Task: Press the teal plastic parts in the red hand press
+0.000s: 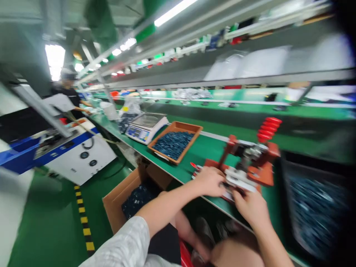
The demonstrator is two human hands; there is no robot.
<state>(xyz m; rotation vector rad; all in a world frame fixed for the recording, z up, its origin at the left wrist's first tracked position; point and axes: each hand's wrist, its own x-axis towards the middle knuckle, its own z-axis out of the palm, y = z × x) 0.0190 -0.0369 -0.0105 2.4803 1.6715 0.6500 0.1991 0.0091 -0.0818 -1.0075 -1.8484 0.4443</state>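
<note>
An orange-red bench fixture (267, 174) with a ribbed red lever handle (269, 129) and a metal block (240, 178) stands on the green bench. My left hand (210, 181) is at the fixture's left side, its fingers curled in at the block's edge. At the block's front is my right hand (251, 205), thumb and fingers bent together. Any small part between the fingers is hidden by the hands and by blur. A small red-tipped tool or clamp (196, 167) lies just left of my left hand.
A brown tray (191, 128) of dark blue parts sits beside a digital scale (146, 128). To the right is a black tray (289, 200) of similar parts. Below the bench stands a cardboard box (115, 202). A person (71, 92) works farther left; a shelf (178, 83) runs above.
</note>
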